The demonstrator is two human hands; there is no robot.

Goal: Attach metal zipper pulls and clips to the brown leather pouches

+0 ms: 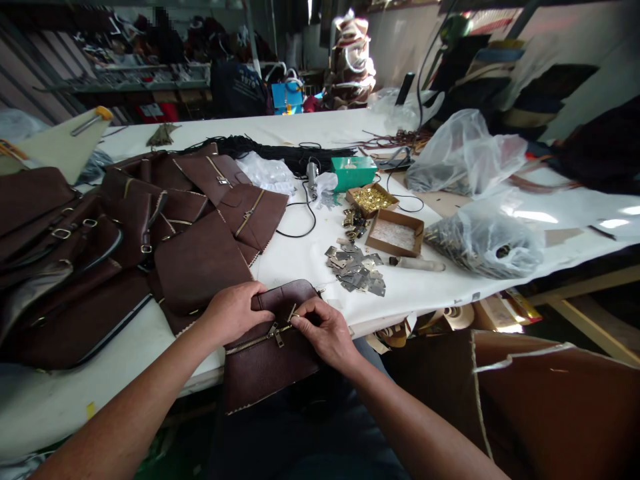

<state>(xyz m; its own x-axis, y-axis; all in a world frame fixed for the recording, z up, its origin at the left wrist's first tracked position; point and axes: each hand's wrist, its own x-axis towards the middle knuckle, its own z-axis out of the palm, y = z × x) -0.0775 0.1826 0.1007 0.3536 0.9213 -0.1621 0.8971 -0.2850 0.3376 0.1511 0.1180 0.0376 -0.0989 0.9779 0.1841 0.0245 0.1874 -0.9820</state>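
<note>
A dark brown leather panel (pixel 273 373) with a brass-toothed zipper (pixel 249 345) across it hangs partly over the table's front edge. My left hand (pixel 233 313) grips the panel's upper left side, thumb on top and the other fingers partly hidden. Between the thumb and fingertips of my right hand (pixel 325 330) is a small thin metal piece (pixel 293 311), just above the zipper's right part. Its exact kind is too small to make out. A zipper slider with a metal pull (pixel 279 339) sits on the teeth between my hands.
Brown leather bags (pixel 100 247) pile up on the left. Flat metal plates (pixel 356 267), a cardboard box (pixel 397 233), a box of gold-coloured bits (pixel 373 199) and a green box (pixel 354 173) stand ahead. Plastic bags (pixel 485 240) lie right; an open carton (pixel 555 393) is below.
</note>
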